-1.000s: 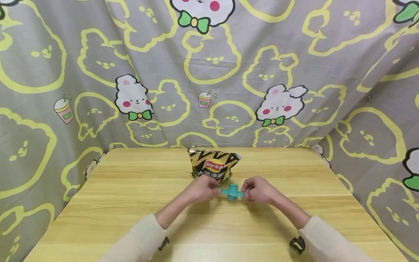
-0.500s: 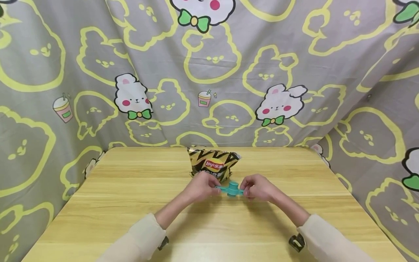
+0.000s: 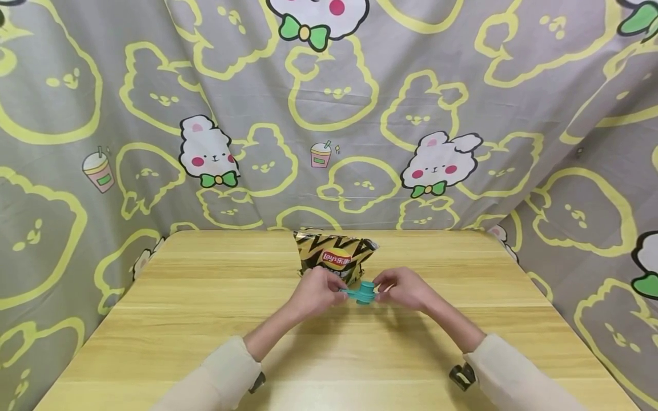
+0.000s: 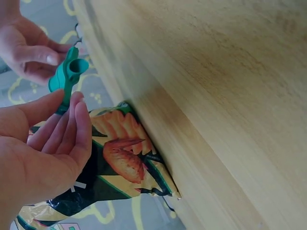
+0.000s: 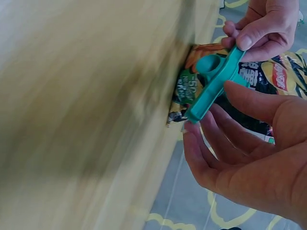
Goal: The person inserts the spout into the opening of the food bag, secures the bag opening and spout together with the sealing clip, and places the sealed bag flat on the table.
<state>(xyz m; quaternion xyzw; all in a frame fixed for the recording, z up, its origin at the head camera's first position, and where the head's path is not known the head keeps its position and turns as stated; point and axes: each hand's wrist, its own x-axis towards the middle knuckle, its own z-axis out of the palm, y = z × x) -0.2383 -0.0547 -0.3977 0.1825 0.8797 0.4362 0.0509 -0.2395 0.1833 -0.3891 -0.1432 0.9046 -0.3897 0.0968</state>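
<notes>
A teal bag clip (image 3: 366, 293) with a round pour spout is held up over the table between the two hands. Its left end is pinched between the thumb and fingers of my left hand (image 3: 315, 290), plainest in the left wrist view, where the clip (image 4: 68, 79) points away from the fingertips. My right hand (image 3: 406, 290) has its thumb against the spout body and curved fingers by the clip's other end, as the right wrist view shows of the clip (image 5: 218, 86). Just behind the hands stands a black and gold bag of Lay's chips (image 3: 336, 258), its lower part partly hidden by my left hand.
The pale wooden table (image 3: 205, 319) runs under both forearms. A patterned grey curtain (image 3: 349, 142) hangs behind the table's far edge and along both sides. Dark straps (image 3: 462, 377) sit at the wrists' sleeves.
Both hands have lifted the clip slightly. The right hand's fingers have shifted from the clip's right end inward to beside the spout. The left hand keeps its pinch, and the chip bag stays put.
</notes>
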